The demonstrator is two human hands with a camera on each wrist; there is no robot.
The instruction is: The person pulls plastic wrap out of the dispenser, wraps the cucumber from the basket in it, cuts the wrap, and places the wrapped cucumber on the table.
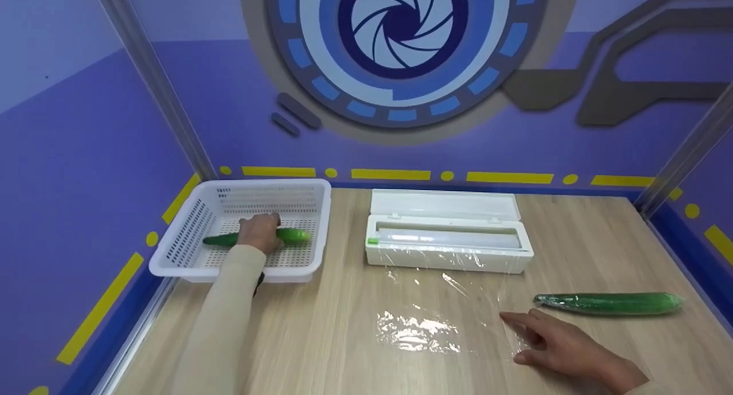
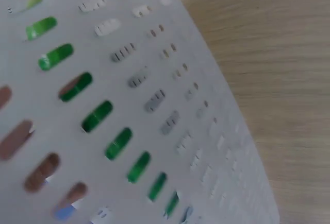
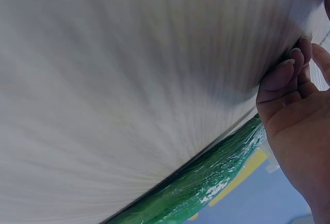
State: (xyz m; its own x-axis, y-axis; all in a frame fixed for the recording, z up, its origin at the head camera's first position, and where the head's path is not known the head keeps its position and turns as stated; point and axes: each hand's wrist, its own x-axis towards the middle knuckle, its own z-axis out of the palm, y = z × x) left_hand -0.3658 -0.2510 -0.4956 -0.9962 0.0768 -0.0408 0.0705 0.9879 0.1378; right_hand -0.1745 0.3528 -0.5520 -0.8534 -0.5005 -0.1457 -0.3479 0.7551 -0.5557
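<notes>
Inside the white plastic basket [image 1: 324, 226], my left hand [image 1: 257, 233] grips a green cucumber [image 1: 293, 236] round its middle. Through the slotted basket wall [image 2: 170, 87] in the left wrist view, parts of the cucumber [image 2: 98, 116] and of the fingers [image 2: 44, 172] show. My right hand [image 1: 564, 344] is low over the table at the right edge of a sheet of clear plastic wrap [image 1: 418, 333], its index finger and thumb spread apart. Whether it touches the wrap is hard to tell. Just beyond that hand lies a film-wrapped cucumber [image 1: 618, 303], also in the right wrist view.
A white cling film dispenser [image 1: 449, 259] stands at the back middle with its lid raised and a roll [image 1: 452, 238] inside. Its film runs forward over the wooden table [image 1: 320, 338]. Printed panels [image 1: 395, 149] wall in the back and sides.
</notes>
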